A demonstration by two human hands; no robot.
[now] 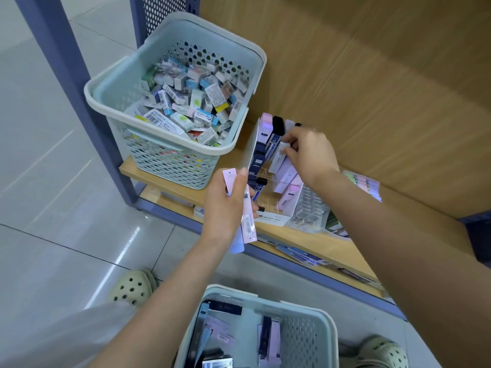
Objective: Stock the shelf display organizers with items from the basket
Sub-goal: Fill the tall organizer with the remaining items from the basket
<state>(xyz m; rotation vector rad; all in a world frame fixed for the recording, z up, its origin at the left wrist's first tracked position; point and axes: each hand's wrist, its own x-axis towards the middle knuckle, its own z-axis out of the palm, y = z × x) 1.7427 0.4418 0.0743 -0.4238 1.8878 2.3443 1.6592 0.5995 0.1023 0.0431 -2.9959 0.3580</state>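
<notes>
My left hand [225, 205] grips a few slim pink and lilac lead cases [248, 224] in front of the shelf edge. My right hand [309, 154] pinches a pale case [279, 158] among others standing in the clear display organizer [268, 220] on the wooden shelf. The organizer holds dark blue, black and pink cases in rows. A pale green basket [313, 338] on the floor below me holds several more flat cases.
A second pale green basket [170, 166], full of small eraser boxes, sits on the shelf [159, 179] to the left. A clear tray [310, 208] and pastel packs lie right of the organizer. Blue metal posts frame the shelf. My feet in clogs flank the floor basket.
</notes>
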